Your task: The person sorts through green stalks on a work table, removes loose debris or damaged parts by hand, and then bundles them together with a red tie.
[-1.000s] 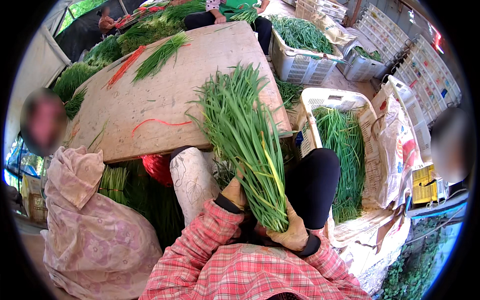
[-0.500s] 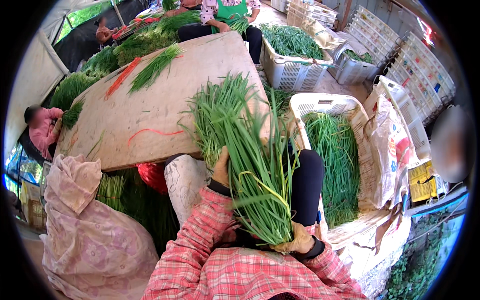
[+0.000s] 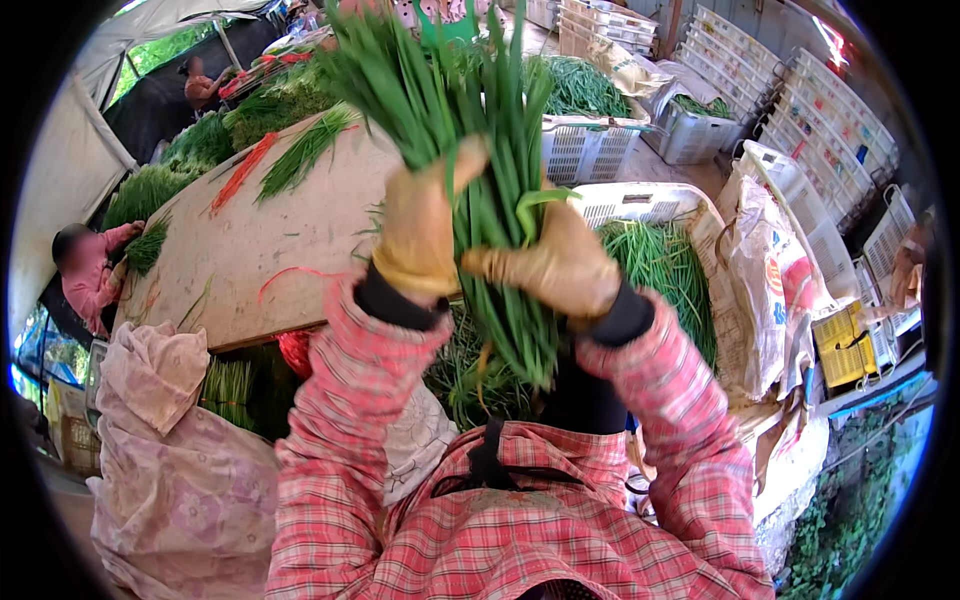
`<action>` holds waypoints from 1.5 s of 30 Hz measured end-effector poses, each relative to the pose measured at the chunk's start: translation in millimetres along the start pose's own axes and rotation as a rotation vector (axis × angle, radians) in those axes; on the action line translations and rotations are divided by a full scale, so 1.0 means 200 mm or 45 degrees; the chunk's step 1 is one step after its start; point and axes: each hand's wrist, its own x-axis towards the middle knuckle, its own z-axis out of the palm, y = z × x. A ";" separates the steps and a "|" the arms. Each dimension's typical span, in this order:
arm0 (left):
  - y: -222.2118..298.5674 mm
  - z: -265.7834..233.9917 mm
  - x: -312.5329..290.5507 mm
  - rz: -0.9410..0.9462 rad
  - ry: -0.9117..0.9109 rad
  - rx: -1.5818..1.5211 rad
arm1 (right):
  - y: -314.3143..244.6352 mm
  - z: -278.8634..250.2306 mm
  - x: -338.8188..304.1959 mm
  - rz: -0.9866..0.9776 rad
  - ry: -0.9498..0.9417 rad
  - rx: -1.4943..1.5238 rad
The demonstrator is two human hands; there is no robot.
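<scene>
Wooden tabletop point(image 3: 300, 235) is stretching ahead, bearing red strips point(image 3: 243, 174), while a white crate point(image 3: 640, 195) is holding greens point(image 3: 668, 285) at right. The left hand point(image 3: 413, 235) and right hand point(image 3: 562, 265), both gloved, are gripping a leafy green bunch point(image 3: 503, 195) before the checked shirt point(image 3: 520, 530), the right hand lying lower, stem ends point(image 3: 532, 355) pointing downward.

The tabletop point(image 3: 330, 225) appeared to be wood, matt and stained. The tan gloves point(image 3: 412, 235) looked rubbery, dull and creased. The bundled leaves point(image 3: 505, 205) were smooth with a faint gloss. The checked sleeves point(image 3: 345, 410) were matt cloth, as was the floral cover point(image 3: 190, 490). The nearest crate point(image 3: 640, 200) was scuffed plastic; the sack point(image 3: 760, 265) looked wrinkled and slightly shiny.
</scene>
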 end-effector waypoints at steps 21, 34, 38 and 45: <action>-0.27 0.21 0.31 -0.304 -0.179 -0.398 | 0.36 -0.20 0.45 -0.243 0.135 -0.876; -0.56 0.01 0.25 -0.371 -0.151 -0.078 | 0.79 -0.18 0.16 -0.467 0.079 -1.287; -0.68 -0.14 0.25 -0.779 0.155 -0.517 | 0.97 -0.19 0.01 -0.152 -0.029 -1.265; -0.63 -0.58 0.23 -0.856 0.557 -1.244 | 0.87 -0.08 -0.29 0.040 0.205 -1.205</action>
